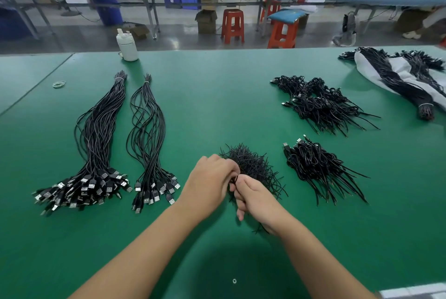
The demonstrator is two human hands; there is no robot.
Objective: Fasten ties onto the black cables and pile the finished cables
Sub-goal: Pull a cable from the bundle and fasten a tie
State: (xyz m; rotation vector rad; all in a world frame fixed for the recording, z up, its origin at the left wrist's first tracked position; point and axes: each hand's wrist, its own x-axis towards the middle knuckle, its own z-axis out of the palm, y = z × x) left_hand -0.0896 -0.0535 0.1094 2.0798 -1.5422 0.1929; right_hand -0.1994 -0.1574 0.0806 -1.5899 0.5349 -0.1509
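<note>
Both forearms reaching in, left hand (212, 175) and right hand (253, 198) meeting knuckle to knuckle, fingers pinching a black tie (234, 180), just over the tie pile (253, 166).

**Cables left, ties centre, finished piles right**

On the table (217, 96), two straight cable bundles (101, 144) lie left. The tie heap (251, 166) sits centre, behind both hands (210, 178). Right of it lies a tied pile (316, 166), another pile (318, 103) behind.
</note>
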